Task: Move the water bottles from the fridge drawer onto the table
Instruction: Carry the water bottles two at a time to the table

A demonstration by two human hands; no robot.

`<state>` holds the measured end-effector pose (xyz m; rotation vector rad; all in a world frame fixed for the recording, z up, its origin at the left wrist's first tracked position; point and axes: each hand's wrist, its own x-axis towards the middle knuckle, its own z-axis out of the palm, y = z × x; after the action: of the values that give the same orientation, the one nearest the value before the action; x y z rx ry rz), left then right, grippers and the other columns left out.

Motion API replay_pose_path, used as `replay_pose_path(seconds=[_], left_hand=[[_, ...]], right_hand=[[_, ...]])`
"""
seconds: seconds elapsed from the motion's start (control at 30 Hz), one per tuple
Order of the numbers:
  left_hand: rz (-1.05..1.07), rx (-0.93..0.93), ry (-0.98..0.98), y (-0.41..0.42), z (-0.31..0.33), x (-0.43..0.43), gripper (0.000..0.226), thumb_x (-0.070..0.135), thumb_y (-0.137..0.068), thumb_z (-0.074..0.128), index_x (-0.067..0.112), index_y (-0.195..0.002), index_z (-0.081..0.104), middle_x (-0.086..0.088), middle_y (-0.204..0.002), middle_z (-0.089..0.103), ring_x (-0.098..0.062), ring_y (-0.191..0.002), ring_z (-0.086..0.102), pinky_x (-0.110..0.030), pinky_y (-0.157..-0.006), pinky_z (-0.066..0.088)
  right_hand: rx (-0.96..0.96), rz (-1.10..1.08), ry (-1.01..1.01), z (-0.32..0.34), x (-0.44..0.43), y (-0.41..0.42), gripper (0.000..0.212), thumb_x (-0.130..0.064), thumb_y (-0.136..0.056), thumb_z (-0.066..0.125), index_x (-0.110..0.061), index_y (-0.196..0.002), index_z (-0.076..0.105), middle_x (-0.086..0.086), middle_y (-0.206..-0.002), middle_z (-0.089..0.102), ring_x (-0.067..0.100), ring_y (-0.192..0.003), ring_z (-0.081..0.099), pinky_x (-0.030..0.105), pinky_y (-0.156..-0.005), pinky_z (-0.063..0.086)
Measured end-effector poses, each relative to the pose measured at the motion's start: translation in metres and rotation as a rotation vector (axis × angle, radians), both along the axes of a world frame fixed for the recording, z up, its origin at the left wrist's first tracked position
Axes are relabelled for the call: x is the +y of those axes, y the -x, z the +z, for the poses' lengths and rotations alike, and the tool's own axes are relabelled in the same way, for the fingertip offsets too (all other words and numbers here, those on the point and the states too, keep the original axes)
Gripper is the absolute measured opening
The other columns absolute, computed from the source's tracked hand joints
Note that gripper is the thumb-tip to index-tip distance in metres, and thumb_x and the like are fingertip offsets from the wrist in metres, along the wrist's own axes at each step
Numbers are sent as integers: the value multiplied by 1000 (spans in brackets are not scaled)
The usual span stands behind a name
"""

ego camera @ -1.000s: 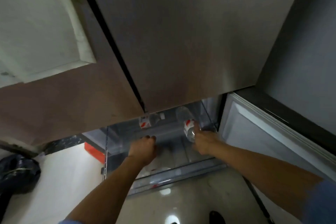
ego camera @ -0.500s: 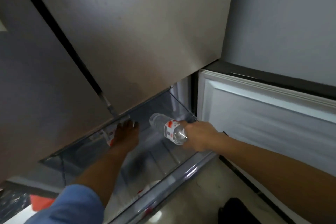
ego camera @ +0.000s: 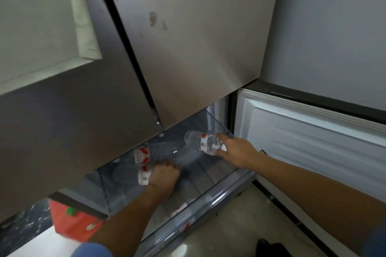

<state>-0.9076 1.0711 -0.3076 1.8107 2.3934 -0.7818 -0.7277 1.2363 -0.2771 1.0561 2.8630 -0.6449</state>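
Two hands reach into the pulled-out fridge drawer (ego camera: 211,198), a clear plastic bin with a grey front rail, sitting under the brushed-metal fridge doors (ego camera: 188,48).

The right hand (ego camera: 236,150) grips a water bottle (ego camera: 203,142) near the drawer's far right corner, fingers curled round its neck end. That bottle is clear, ribbed plastic with a white and red label; its long axis runs almost level, the round base pointing left and away toward the back of the drawer, the cap end hidden in the palm. It is lifted above the drawer floor rather than lying on it.

The left hand (ego camera: 161,175) is lower, toward the drawer's back left, knuckles up and fingers bent over a second bottle (ego camera: 133,175). This one lies on its side, its white label band just beside the hand and its body stretching left into shadow; whether the fingers have fully closed on it I cannot tell. A third bottle (ego camera: 154,151) lies just behind it along the back edge, also on its side, red and white label to the left and ribbed clear body running right.

The white inner face of an open lower door (ego camera: 313,142) stands right of the drawer. A red box (ego camera: 73,219) sits on the floor at the lower left, blurred.
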Motion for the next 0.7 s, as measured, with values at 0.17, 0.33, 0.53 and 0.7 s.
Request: replay_pose_path(seconds=[0.17, 0.33, 0.53, 0.7], left_hand=[[-38, -109, -124, 3, 34, -43, 36, 19, -92, 48, 9, -127, 50, -16, -125, 56, -34, -112, 55, -41, -90, 47], [-26, -119, -199, 9, 74, -69, 43, 27, -100, 39, 9, -139, 36, -16, -126, 56, -31, -105, 59, -40, -87, 50], [47, -28, -480, 17, 104, -99, 39, 44, -95, 33, 16, -108, 58, -6, -80, 71, -29, -64, 68, -33, -57, 51], [229, 41, -611, -8, 134, -121, 41, 51, -91, 32, 17, -92, 54, -7, -68, 68, -29, -58, 65, -30, -51, 47]], right_hand=[[21, -38, -105, 13, -27, 6, 52, -47, -98, 37, -24, -144, 29, 12, -115, 63, 28, -95, 62, 35, -78, 49], [28, 30, -232, 42, -41, 11, 42, -43, -98, 37, -18, -132, 40, 12, -104, 67, 30, -87, 63, 34, -69, 47], [28, 130, -327, 78, -53, 12, 33, -45, -96, 39, -15, -105, 46, 11, -96, 67, 29, -81, 62, 33, -65, 42], [118, 250, -475, 100, -62, 2, 40, -50, -96, 37, -14, -110, 47, 9, -93, 69, 30, -84, 64, 32, -61, 33]])
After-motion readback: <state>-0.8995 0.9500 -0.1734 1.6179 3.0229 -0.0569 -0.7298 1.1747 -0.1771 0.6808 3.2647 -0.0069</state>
